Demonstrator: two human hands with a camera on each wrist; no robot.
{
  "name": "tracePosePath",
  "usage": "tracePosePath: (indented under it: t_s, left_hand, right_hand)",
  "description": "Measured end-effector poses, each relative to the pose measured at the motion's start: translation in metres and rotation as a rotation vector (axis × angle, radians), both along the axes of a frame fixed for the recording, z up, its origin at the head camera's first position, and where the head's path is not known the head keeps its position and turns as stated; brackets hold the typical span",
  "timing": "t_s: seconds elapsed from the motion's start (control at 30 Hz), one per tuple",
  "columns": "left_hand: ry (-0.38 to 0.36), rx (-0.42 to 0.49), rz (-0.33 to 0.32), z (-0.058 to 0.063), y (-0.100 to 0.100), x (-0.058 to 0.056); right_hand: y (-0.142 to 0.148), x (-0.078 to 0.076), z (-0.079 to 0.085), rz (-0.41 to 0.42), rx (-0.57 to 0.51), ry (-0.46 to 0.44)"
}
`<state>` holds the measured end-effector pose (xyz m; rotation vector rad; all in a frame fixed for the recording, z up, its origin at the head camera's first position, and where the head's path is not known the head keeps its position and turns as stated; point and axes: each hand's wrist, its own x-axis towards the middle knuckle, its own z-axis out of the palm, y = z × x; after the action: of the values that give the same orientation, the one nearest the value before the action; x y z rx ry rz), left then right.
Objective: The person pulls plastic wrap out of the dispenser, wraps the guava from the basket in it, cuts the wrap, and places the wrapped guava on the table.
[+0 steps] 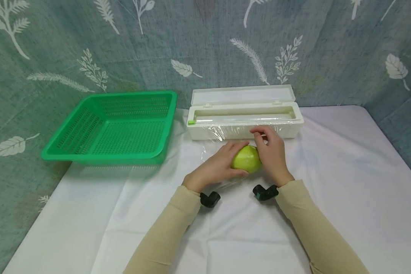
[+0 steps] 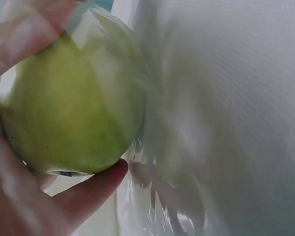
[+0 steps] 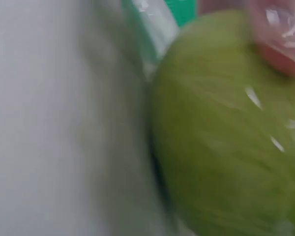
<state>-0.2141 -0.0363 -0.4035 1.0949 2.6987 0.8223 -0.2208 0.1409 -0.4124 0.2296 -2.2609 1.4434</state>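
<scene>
A round green apple [image 1: 246, 159] lies in my left hand [image 1: 222, 164], which grips it from the left with fingers over the top and thumb along the near side. Clear plastic wrap [image 2: 162, 206] covers part of the apple and hangs beside it. My right hand [image 1: 271, 154] is at the apple's right side, thumb and index finger bent together at the plastic wrap. Behind both hands stands a white wrap dispenser [image 1: 222, 133], lid raised, with film running from its roll over the front edge. In the right wrist view, shiny film creases cross the apple [image 3: 226, 132].
A green perforated basket [image 1: 106, 156] stands at the left. White cloth [image 1: 346, 182] covers the table, and a grey-green leaf-patterned curtain [image 1: 205, 45] rises behind. A small green slider [image 1: 191, 122] sits on the dispenser's left end.
</scene>
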Motion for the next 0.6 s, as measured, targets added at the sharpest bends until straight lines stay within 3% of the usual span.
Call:
tracePosePath:
  t_s: [0.1, 0.2, 0.37, 0.6]
  left_hand:
    - [-0.009, 0.012, -0.011, -0.001, 0.000, -0.002]
    - [-0.019, 0.024, -0.008, -0.002, -0.001, -0.004]
    - [-0.019, 0.029, 0.041, -0.001, -0.002, -0.006]
    - [-0.023, 0.026, 0.046, 0.004, -0.004, -0.007]
  right_hand:
    - [0.004, 0.000, 0.002, 0.011, -0.028, -0.021]
    - [0.005, 0.002, 0.003, 0.072, 0.017, -0.055]
    - [-0.001, 0.002, 0.004, 0.151, 0.158, -0.038]
    - [-0.011, 0.000, 0.000, 0.152, 0.378, -0.029]
